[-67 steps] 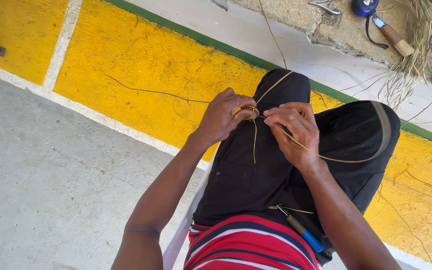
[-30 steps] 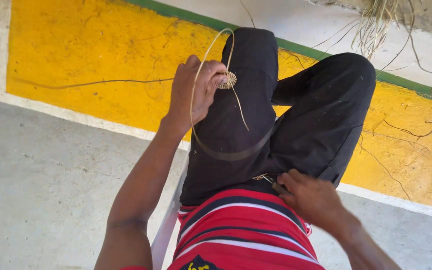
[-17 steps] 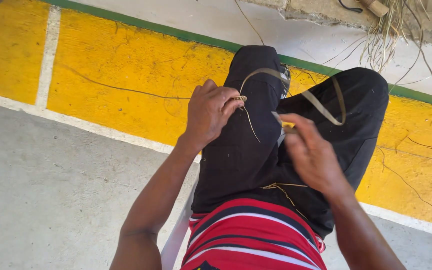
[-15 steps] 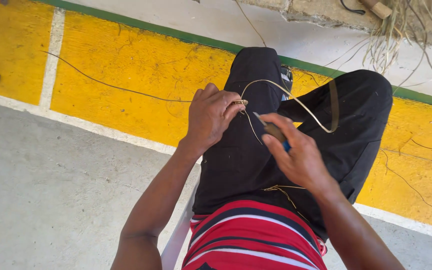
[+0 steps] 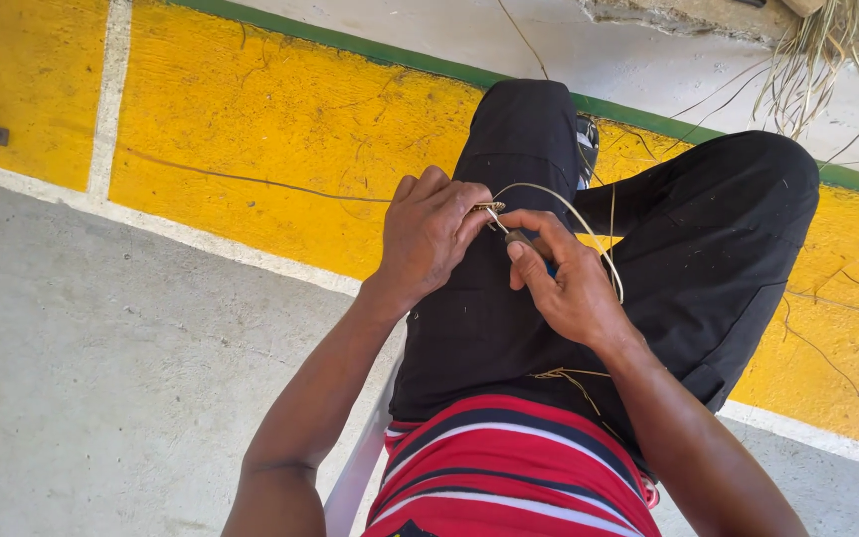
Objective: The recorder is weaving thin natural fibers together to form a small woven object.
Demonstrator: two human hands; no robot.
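Both hands meet over the lap, above the black trousers [image 5: 509, 328]. The left hand [image 5: 429, 234] is closed, its fingers curled around a small woven piece [image 5: 486, 207] of pale straw, of which only an edge shows past the fingertips. The right hand [image 5: 569, 283] sits just beside it, closed on a small tool with a blue handle [image 5: 547, 267]; the thin metal tip of the tool touches the woven piece between the two hands. A long, pale straw strand [image 5: 589, 234] loops out from the woven piece, arcs over the right hand and hangs down beyond it across the trousers. Below the hands lies a red striped shirt [image 5: 509, 477]. Under the legs the floor has a yellow painted band [image 5: 280, 129]; more loose dry straw [image 5: 817, 60] lies at the top right, well apart from the hands.
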